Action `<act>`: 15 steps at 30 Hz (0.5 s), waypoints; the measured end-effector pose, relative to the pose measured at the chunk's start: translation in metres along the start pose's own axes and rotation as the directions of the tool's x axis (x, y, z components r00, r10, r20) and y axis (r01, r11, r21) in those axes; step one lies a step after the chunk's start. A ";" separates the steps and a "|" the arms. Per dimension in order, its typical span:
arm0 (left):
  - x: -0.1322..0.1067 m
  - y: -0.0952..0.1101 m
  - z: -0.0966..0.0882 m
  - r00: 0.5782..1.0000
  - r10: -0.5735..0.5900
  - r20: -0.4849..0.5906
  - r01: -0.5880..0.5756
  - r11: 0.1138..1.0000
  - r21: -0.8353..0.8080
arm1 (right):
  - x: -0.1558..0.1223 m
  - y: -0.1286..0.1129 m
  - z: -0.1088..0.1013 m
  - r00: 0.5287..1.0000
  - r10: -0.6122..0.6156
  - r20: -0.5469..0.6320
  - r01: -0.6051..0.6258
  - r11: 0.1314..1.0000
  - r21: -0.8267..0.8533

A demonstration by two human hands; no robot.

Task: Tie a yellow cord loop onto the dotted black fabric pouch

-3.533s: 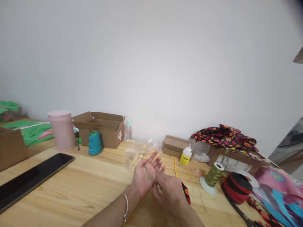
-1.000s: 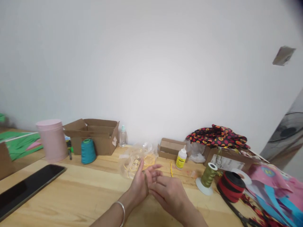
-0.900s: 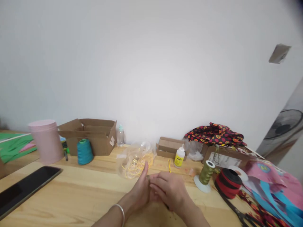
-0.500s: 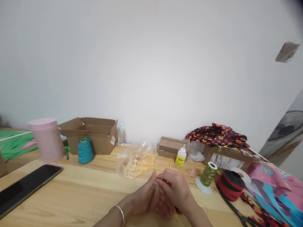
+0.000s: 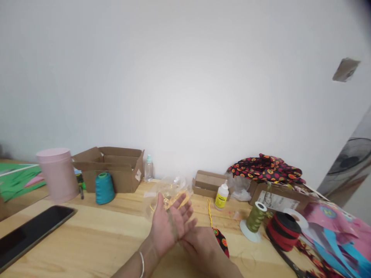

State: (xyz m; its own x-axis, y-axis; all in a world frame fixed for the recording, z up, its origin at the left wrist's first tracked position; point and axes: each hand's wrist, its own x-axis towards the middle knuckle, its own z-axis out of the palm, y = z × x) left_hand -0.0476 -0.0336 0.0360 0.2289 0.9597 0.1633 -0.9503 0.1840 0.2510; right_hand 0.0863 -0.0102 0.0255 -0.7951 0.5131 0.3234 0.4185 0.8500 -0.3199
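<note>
My left hand [image 5: 162, 228] is open, palm up, fingers spread, above the wooden table. A band of olive thread [image 5: 174, 228] crosses its palm. My right hand [image 5: 202, 244] is closed at the lower edge of the left palm, where the thread meets its fingers; the fingertips are partly hidden. Beside the right wrist lies a black piece of fabric [image 5: 223, 241] with red and orange round prints, partly covered by that hand. A yellow cord [image 5: 210, 213] runs up from it. To the right stands a spool of olive thread [image 5: 256, 217].
Behind my hands lies a clear plastic bag [image 5: 171, 184] with yellow cord. A glue bottle [image 5: 221, 197] stands before a small cardboard box [image 5: 210, 183]. Scissors [image 5: 290, 262] and a red-black ribbon roll [image 5: 284, 233] are right; a teal thread cone [image 5: 104, 189] and phone [image 5: 34, 233] left.
My left hand has turned palm up and spread its fingers, showing the thread band. My right hand has moved down and left, exposing the patterned fabric and yellow cord.
</note>
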 end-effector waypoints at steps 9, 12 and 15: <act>0.005 0.012 -0.016 0.959 0.232 -0.162 -0.216 0.970 0.108 | -0.001 -0.005 -0.010 0.989 -0.145 0.018 0.145 0.955 -0.258; 0.005 0.004 -0.013 0.969 0.178 -0.169 -0.141 0.968 0.209 | -0.002 -0.006 -0.015 0.979 -0.197 -0.061 0.176 0.952 -0.250; 0.003 -0.009 -0.007 0.986 0.063 -0.154 -0.014 0.954 0.299 | -0.003 -0.004 -0.021 0.961 -0.234 -0.144 0.201 0.956 -0.212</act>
State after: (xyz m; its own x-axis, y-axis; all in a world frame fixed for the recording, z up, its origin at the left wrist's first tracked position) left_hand -0.0404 -0.0312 0.0273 0.1333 0.9906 0.0301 -0.8469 0.0981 0.5227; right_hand 0.0962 -0.0123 0.0443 -0.7991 0.3112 0.5145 0.3333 0.9414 -0.0517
